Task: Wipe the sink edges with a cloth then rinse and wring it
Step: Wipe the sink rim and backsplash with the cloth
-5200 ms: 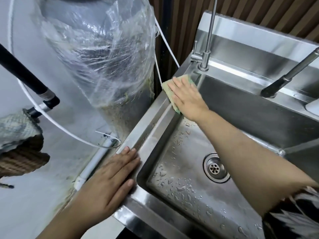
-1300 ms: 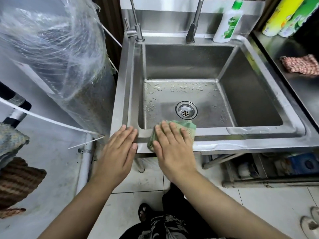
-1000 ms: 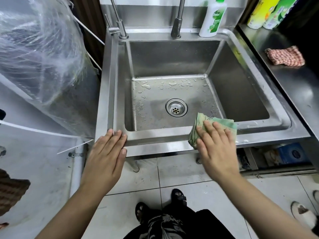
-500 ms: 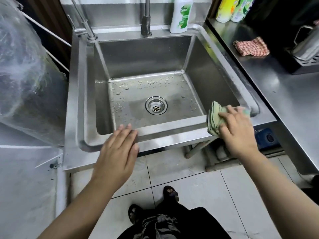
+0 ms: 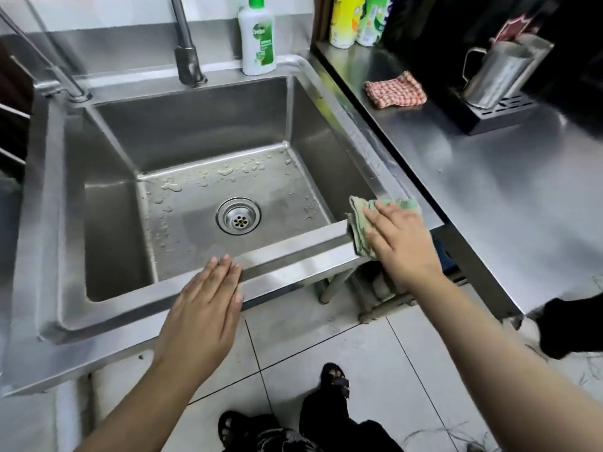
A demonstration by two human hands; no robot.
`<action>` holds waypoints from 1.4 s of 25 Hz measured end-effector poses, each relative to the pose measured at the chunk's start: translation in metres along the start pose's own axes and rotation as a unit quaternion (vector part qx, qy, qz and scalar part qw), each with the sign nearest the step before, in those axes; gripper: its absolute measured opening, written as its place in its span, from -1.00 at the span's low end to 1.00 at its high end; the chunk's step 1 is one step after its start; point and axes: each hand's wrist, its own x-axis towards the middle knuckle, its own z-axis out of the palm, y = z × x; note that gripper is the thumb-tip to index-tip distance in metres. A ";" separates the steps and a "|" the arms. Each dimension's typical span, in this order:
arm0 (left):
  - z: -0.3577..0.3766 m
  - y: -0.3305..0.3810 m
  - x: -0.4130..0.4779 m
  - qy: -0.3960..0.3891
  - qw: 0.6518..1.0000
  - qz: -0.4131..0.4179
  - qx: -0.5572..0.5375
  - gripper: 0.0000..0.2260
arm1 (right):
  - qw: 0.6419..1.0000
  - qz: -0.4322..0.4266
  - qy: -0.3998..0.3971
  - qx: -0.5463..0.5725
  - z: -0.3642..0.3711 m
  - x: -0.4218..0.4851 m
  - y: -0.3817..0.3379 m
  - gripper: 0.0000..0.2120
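The steel sink [image 5: 293, 246] fills the middle of the head view, with water drops on its floor around the drain [image 5: 238, 216]. A green cloth [image 5: 359, 220] lies on the sink's front right corner. My right hand [image 5: 398, 243] presses flat on it, fingers spread, covering most of it. My left hand [image 5: 202, 308] rests flat on the front rim left of centre, holding nothing. Two taps rise at the back: a dark one [image 5: 186, 50] in the middle and a thin one [image 5: 55, 73] at the left.
A soap bottle [image 5: 256, 37] stands on the back rim. To the right a steel counter [image 5: 489, 177] carries a red checked cloth [image 5: 394, 91], a metal jug [image 5: 496, 73] on a black tray and bottles [image 5: 355, 21] at the back. My feet are on the tiled floor below.
My right hand has slid the cloth along the front rim from the left part to the front right corner. My left hand has shifted right along the front rim. The view has swung right.
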 end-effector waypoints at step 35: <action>0.049 0.171 0.123 -0.016 0.998 0.058 0.001 -0.55 | 0.978 -0.193 -0.075 -0.025 -0.005 0.064 0.099 -0.44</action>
